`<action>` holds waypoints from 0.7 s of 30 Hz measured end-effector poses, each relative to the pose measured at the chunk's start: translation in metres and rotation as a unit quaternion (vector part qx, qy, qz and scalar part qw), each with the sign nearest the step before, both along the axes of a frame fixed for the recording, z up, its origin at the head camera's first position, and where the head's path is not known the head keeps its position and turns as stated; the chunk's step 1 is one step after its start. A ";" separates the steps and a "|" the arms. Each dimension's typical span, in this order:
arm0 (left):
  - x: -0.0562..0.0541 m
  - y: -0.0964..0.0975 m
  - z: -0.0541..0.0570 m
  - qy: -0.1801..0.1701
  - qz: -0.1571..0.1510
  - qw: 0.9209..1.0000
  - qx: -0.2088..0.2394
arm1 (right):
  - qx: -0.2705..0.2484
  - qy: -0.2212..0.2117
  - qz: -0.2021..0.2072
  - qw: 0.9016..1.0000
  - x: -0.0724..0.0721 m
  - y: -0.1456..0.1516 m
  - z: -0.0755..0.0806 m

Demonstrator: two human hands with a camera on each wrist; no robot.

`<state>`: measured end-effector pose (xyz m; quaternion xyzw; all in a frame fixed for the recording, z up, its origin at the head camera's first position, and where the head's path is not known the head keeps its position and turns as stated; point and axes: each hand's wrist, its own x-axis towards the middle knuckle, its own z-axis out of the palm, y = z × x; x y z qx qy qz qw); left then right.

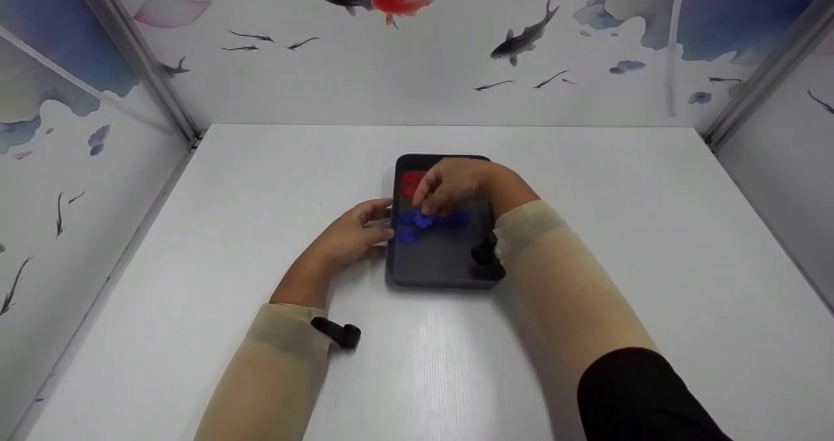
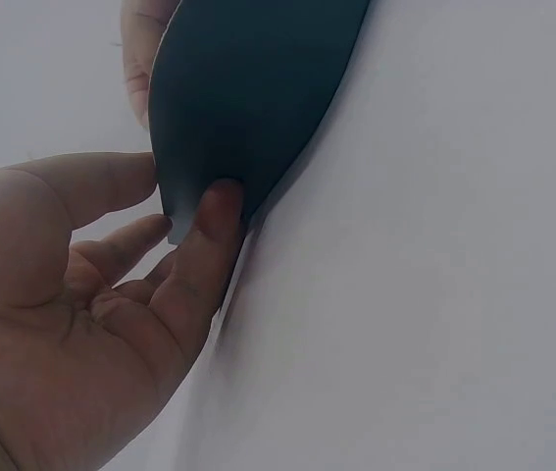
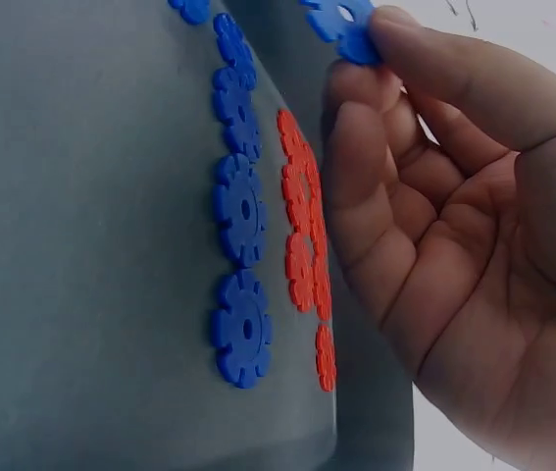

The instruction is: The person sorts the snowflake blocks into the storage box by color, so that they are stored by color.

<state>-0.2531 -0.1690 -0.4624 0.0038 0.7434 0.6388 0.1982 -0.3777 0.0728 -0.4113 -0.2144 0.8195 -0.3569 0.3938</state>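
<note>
Between thumb and fingertips, my right hand [image 1: 455,182] pinches a blue notched interlocking plastic disc [image 3: 344,27] with a hole in its middle. It is over a dark grey rectangular tray [image 1: 436,265]. Below, on the tray floor, more blue discs [image 3: 244,329] form a row in the right wrist view. Red discs [image 3: 299,270] of the same kind lie beside them, toward the tray's far end. Against the tray's left side, my left hand [image 1: 355,236] touches the outer wall with spread, slightly bent fingers [image 2: 217,216].
The tray stands on a white table [image 1: 228,232]. Printed panels with fish close off the back [image 1: 430,70] and both sides. A black wrist camera [image 1: 348,335] sticks out from the left sleeve, and another [image 1: 483,252] hangs over the tray's right edge.
</note>
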 end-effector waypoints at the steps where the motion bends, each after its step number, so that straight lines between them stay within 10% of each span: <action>1: 0.000 0.000 0.000 0.002 -0.001 1.000 0.000 | 0.005 0.002 0.005 1.000 0.000 0.000 -0.001; 21: 0.000 0.001 0.000 -0.014 0.008 1.000 0.014 | 0.091 0.038 0.029 0.995 0.006 0.000 -0.001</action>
